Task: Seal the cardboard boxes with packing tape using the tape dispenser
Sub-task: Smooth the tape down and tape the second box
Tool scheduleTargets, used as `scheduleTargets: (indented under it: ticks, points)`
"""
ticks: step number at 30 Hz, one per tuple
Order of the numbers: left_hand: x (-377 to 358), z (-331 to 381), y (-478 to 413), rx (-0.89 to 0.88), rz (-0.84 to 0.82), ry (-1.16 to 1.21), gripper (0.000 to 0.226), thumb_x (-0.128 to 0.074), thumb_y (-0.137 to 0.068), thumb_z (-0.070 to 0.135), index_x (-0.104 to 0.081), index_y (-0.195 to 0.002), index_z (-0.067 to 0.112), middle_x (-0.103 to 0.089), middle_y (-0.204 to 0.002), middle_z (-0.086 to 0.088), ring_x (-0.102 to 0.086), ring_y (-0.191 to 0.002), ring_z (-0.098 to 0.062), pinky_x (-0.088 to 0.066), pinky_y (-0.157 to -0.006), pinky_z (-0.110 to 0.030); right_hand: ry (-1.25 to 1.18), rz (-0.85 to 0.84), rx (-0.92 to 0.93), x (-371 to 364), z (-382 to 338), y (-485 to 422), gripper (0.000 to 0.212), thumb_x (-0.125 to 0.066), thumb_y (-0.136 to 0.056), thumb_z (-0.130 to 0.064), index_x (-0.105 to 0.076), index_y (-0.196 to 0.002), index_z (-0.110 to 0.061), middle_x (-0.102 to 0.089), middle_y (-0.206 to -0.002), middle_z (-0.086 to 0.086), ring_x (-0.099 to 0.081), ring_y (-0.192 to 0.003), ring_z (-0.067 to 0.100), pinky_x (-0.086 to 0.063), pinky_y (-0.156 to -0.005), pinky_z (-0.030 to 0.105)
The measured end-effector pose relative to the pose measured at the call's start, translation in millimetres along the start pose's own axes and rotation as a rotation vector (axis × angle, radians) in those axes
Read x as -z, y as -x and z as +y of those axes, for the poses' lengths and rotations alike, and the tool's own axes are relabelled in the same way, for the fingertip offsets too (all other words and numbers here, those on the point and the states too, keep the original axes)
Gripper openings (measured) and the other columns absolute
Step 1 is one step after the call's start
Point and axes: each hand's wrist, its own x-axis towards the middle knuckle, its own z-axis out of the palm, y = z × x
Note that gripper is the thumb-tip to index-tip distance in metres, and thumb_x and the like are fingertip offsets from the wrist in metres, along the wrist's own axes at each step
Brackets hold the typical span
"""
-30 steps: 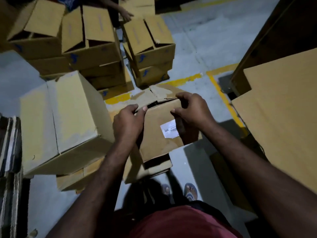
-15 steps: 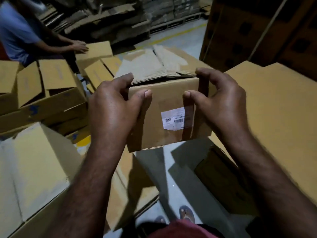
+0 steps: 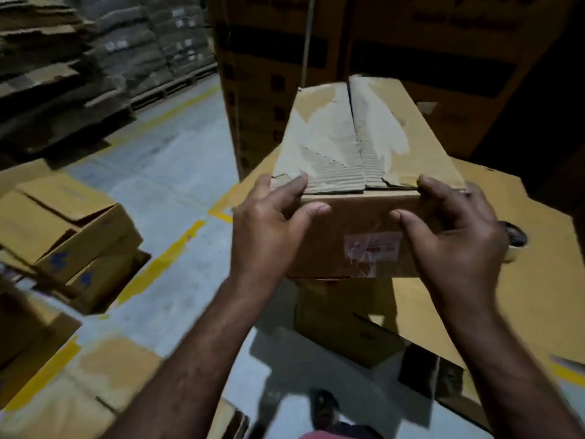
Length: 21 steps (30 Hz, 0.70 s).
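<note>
The pale label on the near face of the cardboard box is smeared by motion, and none of its print can be read. The tall cartons stacked behind carry dark printed blocks, also illegible. The open boxes on the floor at the left show blue marks on their sides, too blurred to tell as letters.

Both forearms reach forward from the bottom of the view. The left hand grips the box's near left corner, with its thumb pressed on the front face and its fingers curled over the top edge. The right hand clamps the near right corner in the same way.

The box is level between the two hands. Its top flaps are closed and meet at a centre seam, and their paper skin is torn away in pale patches. It sits over the edge of a broad cardboard surface; whether it rests on that surface cannot be told. A tape roll lies on that surface just beyond the right hand and is partly hidden by it.
</note>
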Motion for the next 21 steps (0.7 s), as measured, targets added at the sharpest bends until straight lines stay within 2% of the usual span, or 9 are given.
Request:
scheduleTargets:
  ticks: [4,7,8,11,14,16,17,19,21]
  points:
    - [-50,6,3,0.0,-0.158,0.012,0.05,-0.086,-0.075,0.036,-0.074,-0.121,0.02,-0.063,-0.134,-0.016,-0.053,-0.118,0.0,-0.031,-0.096,0.005,0.043,0.062,-0.101,16,52,11,0.048,-0.081,-0.078,-0.028,-0.068,-0.123,-0.017,-0.062,-0.122,0.016,-0.06,-0.113,0.024,-0.053,-0.093,0.04]
    - [-72,15,2,-0.073,-0.212,-0.025,0.049,-0.087,-0.074,0.032,-0.075,-0.12,0.018,-0.063,-0.124,-0.001,-0.051,-0.112,0.005,-0.031,-0.09,0.007,0.011,0.091,-0.185,23,77,18,0.049,-0.081,-0.077,-0.029,-0.068,-0.123,-0.02,-0.061,-0.129,0.014,-0.054,-0.126,0.023,-0.05,-0.1,0.041]
    - [-76,18,0,-0.088,-0.234,-0.044,0.049,-0.087,-0.075,0.033,-0.074,-0.121,0.019,-0.063,-0.123,0.0,-0.057,-0.111,0.0,-0.037,-0.09,0.003,-0.014,0.097,-0.195,25,84,20,0.048,-0.081,-0.077,-0.028,-0.068,-0.123,-0.02,-0.062,-0.128,0.011,-0.055,-0.124,0.019,-0.051,-0.1,0.035]
    - [-85,22,-7,-0.085,-0.366,-0.194,0.044,-0.081,-0.08,0.043,-0.068,-0.119,0.026,-0.06,-0.115,0.006,-0.061,-0.102,-0.012,-0.053,-0.082,-0.028,-0.033,0.096,-0.199,26,102,21,0.046,-0.082,-0.076,-0.025,-0.069,-0.12,-0.016,-0.061,-0.127,0.009,-0.057,-0.118,0.016,-0.052,-0.096,0.028]
    - [-98,26,-12,-0.097,-0.61,-0.396,0.04,-0.072,-0.084,0.054,-0.056,-0.111,0.029,-0.051,-0.115,0.012,-0.051,-0.108,-0.014,-0.043,-0.081,-0.034,-0.053,0.067,-0.23,23,125,22,0.042,-0.084,-0.074,-0.02,-0.072,-0.113,-0.016,-0.059,-0.13,0.007,-0.055,-0.12,0.015,-0.054,-0.094,0.042]
    - [-107,31,-12,-0.138,-0.716,-0.454,0.046,-0.069,-0.084,0.057,-0.051,-0.118,0.032,-0.047,-0.126,0.01,-0.043,-0.125,-0.019,-0.041,-0.1,-0.047,-0.052,0.042,-0.239,22,142,25,0.039,-0.084,-0.074,-0.018,-0.073,-0.111,-0.015,-0.06,-0.128,0.005,-0.056,-0.118,0.012,-0.056,-0.091,0.046]
    - [-112,35,-11,-0.156,-0.749,-0.456,0.054,-0.068,-0.085,0.057,-0.046,-0.129,0.035,-0.041,-0.141,0.007,-0.035,-0.137,-0.021,-0.033,-0.111,-0.054,-0.044,0.031,-0.229,23,149,26,0.037,-0.084,-0.075,-0.018,-0.073,-0.11,-0.014,-0.06,-0.126,0.005,-0.057,-0.116,0.014,-0.057,-0.088,0.047]
    - [-120,44,-10,-0.201,-0.847,-0.429,0.08,-0.067,-0.087,0.057,-0.021,-0.151,0.043,-0.009,-0.165,0.01,-0.003,-0.153,-0.014,-0.006,-0.123,-0.059,-0.043,-0.004,-0.174,29,160,25,0.033,-0.083,-0.078,-0.02,-0.074,-0.109,-0.013,-0.06,-0.122,0.005,-0.059,-0.112,0.017,-0.058,-0.082,0.043]
    - [-131,53,-11,-0.31,-0.953,-0.467,0.091,-0.063,-0.089,0.06,-0.003,-0.156,0.046,0.016,-0.166,0.015,0.021,-0.152,-0.01,0.006,-0.123,-0.056,-0.079,-0.044,-0.115,37,166,22,0.025,-0.076,-0.084,-0.025,-0.075,-0.106,-0.012,-0.06,-0.115,0.004,-0.06,-0.107,0.017,-0.056,-0.077,0.034]
